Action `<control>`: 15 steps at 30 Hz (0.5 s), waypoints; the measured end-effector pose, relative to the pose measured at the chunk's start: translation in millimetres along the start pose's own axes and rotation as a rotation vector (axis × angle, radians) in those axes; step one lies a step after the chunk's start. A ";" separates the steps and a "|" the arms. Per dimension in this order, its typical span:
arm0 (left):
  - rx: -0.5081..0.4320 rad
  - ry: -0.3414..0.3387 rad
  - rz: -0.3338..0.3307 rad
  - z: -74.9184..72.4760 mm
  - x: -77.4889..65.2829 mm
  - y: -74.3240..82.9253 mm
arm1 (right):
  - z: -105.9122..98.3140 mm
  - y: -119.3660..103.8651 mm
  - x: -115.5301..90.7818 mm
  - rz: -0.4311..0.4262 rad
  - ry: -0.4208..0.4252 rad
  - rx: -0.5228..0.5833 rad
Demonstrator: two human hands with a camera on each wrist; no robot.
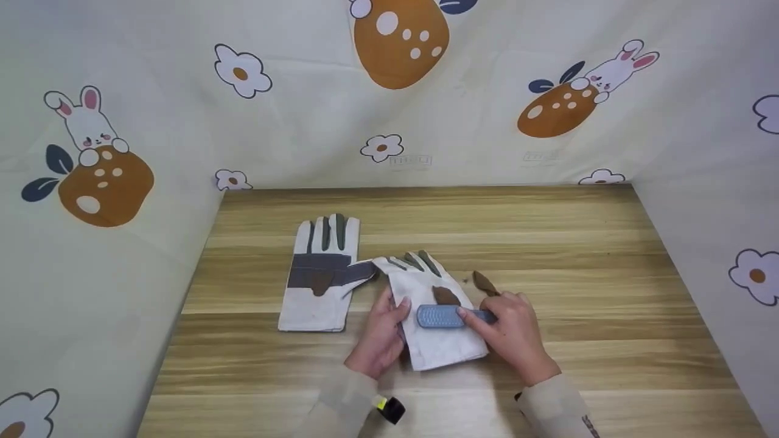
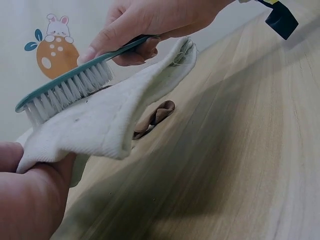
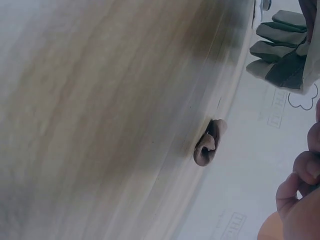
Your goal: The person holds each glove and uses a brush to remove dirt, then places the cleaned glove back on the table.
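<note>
A white work glove [image 1: 435, 347] with grey-green finger stripes and a brown patch [image 1: 446, 296] is held up off the table by my left hand [image 1: 382, 328], its thumb on the upper face. My right hand [image 1: 517, 331] grips the handle of a blue-green brush [image 1: 439, 316]. In the left wrist view the white bristles [image 2: 67, 95] touch the glove's fabric near my left fingers. The cuff end of this glove [image 2: 102, 120] gapes toward that camera. Little of my right hand [image 3: 305, 190] shows in the right wrist view.
A second white glove [image 1: 313, 307] with a dark palm band lies flat to the left. A curled brown piece [image 1: 485, 283] rests on the wooden table [image 1: 608, 255] beyond my right hand. Printed cloth [image 1: 304, 121] hangs behind and at the sides.
</note>
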State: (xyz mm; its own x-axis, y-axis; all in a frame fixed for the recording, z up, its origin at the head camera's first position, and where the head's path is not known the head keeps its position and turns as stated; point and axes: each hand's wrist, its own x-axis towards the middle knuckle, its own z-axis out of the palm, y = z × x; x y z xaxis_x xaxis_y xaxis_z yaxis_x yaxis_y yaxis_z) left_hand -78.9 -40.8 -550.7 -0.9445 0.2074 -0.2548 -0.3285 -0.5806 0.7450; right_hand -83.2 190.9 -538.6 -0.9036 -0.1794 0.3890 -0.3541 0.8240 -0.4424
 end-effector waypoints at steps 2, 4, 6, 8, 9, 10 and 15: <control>-0.002 -0.002 0.002 -0.1 0.0 -0.2 | -1.0 -0.1 0.0 0.009 -0.008 0.001; -0.002 -0.003 0.002 -0.1 0.0 -0.3 | -1.5 0.1 0.2 0.018 -0.018 0.001; 0.000 -0.002 0.001 -0.1 -0.1 -0.3 | -2.3 0.3 0.3 0.027 -0.026 0.002; 0.002 0.002 -0.002 0.2 -0.3 0.0 | -3.1 0.5 0.5 0.040 -0.034 0.000; 0.002 0.003 -0.003 0.3 -0.3 0.1 | -3.4 0.6 0.5 0.046 -0.038 0.002; 0.002 0.006 -0.004 0.3 -0.4 0.0 | -3.4 0.8 0.4 0.052 -0.042 0.002; -0.001 0.005 0.002 0.1 -0.4 -0.7 | -1.6 -1.6 -1.0 0.070 -0.040 0.011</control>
State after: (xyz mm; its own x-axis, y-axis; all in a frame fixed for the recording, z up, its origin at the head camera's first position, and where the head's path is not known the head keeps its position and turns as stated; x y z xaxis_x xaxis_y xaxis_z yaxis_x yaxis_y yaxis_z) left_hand -78.3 -40.4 -551.0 -0.9453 0.2019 -0.2561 -0.3261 -0.5820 0.7449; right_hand -81.3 190.6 -537.0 -0.9350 -0.1429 0.3245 -0.2920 0.8296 -0.4759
